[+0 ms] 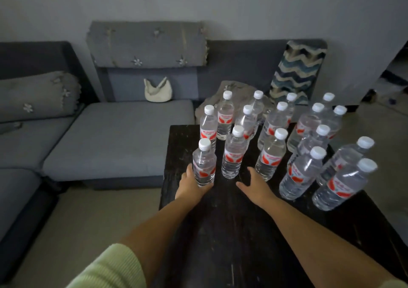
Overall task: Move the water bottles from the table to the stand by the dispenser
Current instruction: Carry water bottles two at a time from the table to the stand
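Many clear plastic water bottles with white caps and red-and-white labels are standing upright in loose rows on the dark table, crowding its far and right parts; none has gone anywhere yet, and neither the stand nor the dispenser is showing in this view. The left hand is wrapping around the lower body of the nearest-left bottle, thumb on the left side and fingers curling behind it, though the bottle is sitting on the table, not lifted. The right hand is reaching forward with fingers spread and empty, arriving just beside the base of a bottle in the middle of the front row, not yet closing on it.

Each bottle is looking full, so it is likely carrying real weight for its size, and the thin ribbed walls will probably give a little under a squeeze. Smooth plastic and a glossy label could be slippery; gripping around the middle, at or just below the label, seems the safest hold, firm but not crushing. Neighbours are standing close together, so a sideways pull risks knocking one over; lifting straight up first looks wiser. Behind the table a grey sofa is holding a small cream bag.
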### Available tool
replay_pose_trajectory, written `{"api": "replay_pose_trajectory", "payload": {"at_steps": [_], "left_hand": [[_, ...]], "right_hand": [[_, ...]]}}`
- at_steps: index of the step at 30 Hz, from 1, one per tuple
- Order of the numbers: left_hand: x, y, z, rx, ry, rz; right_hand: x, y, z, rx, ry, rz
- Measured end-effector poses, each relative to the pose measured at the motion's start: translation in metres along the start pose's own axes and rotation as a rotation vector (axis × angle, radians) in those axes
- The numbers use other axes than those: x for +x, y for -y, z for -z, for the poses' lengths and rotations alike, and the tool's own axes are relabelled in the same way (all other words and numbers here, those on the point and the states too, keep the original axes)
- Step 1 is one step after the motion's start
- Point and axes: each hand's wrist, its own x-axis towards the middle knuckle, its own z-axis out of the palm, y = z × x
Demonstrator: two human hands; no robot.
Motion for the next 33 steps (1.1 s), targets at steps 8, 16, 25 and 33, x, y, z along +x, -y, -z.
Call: {"api": "replay_pose_trajectory", "payload": {"at_steps": [8,16,25,33], "left_hand": [[0.046,0.010,-0.036,-0.324,-0.179,-0.001],[0.058,0.006,-0.042,-0.229,-0.187,0.060],[0.034,0.013,-0.039,-0.123,-0.115,0.060],[-0.012,0.016,-0.043,-0.014,0.061,-0.011]], "right_hand": [[0.080,0.004,-0.022,0.381,-0.097,0.096],[0.100,0.005,-0.033,0.461,-0.144,0.137],[0.050,-0.010,-0.024,0.354,-0.110,0.152],[-0.042,-0.039,-0.006,0.314,-0.162,0.011]]}}
